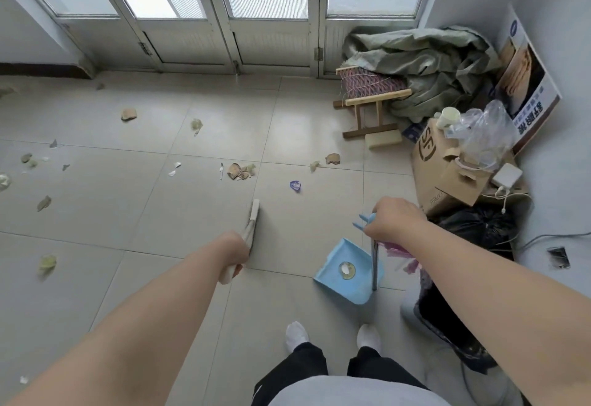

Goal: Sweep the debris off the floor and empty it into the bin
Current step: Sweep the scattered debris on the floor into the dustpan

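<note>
My left hand [236,250] grips the pale handle of a broom [253,217], which points away from me over the tiled floor. My right hand [391,223] holds the top of the blue dustpan's upright handle. The dustpan [332,274] rests on the floor just ahead of my feet, with a small scrap in it. Debris lies scattered on the tiles: cardboard pieces [238,171], a blue wrapper [295,186], green leaf bits [47,263] and white scraps [174,168]. The bin [412,309], lined with a dark bag, stands at my right under my forearm.
A cardboard box [430,157] with plastic bags, a black rubbish bag [476,224] and a white charger with cables sit at the right. A small wooden stool [371,98] and a green cloth heap [425,63] fill the far right corner. Glass doors [262,12] run along the back.
</note>
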{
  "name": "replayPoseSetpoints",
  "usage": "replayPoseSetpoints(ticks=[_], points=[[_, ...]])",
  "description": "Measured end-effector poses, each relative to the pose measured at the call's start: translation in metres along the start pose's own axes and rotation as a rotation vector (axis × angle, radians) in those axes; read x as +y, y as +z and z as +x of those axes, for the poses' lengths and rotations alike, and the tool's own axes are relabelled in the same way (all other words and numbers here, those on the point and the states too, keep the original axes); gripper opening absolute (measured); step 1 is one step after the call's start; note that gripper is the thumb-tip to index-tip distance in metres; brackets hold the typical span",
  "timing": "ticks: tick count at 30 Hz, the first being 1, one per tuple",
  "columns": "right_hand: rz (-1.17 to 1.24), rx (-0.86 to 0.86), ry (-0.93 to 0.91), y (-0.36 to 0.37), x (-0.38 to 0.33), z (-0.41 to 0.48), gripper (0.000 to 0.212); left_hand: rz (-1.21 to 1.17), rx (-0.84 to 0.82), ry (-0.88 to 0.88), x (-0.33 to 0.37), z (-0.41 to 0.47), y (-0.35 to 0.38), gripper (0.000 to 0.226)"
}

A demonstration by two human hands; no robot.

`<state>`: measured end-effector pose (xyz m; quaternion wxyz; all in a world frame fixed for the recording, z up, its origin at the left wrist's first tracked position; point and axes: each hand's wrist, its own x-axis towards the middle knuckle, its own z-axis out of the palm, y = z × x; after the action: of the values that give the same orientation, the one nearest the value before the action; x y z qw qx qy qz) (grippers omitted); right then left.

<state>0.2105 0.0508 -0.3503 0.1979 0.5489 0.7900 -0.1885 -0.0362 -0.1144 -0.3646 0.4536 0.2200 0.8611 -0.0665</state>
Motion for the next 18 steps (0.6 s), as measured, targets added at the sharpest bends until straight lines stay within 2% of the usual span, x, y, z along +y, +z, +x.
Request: replayPoseSetpoints(ticks=[2, 5, 9, 12, 18], points=[[-0.041, 0.032, 0.021, -0.005, -0.006, 0.006, 0.01, -0.064, -0.026, -0.011, -0.002, 0.014, -0.015, 0.022], [-0.011, 0.056, 0.031, -0.013, -0.006, 0.016, 0.008, -0.322, -0.045, -0.046, 0.005, 0.029, -0.028, 0.005], [0.054, 0.08, 0.041, -0.023, 0.001, 0.035, 0.014, -0.543, -0.11, 0.09, 0.059, 0.038, -0.033, 0.005], [0.104, 0.079, 0.05, -0.033, 0.014, 0.06, 0.014, -0.609, -0.165, 0.134, 0.117, 0.046, -0.035, 0.011], [0.164, 0.053, 0.054, -0.069, 0.049, 0.126, 0.013, -0.594, -0.223, 0.139, 0.242, 0.073, -0.037, 0.008]])
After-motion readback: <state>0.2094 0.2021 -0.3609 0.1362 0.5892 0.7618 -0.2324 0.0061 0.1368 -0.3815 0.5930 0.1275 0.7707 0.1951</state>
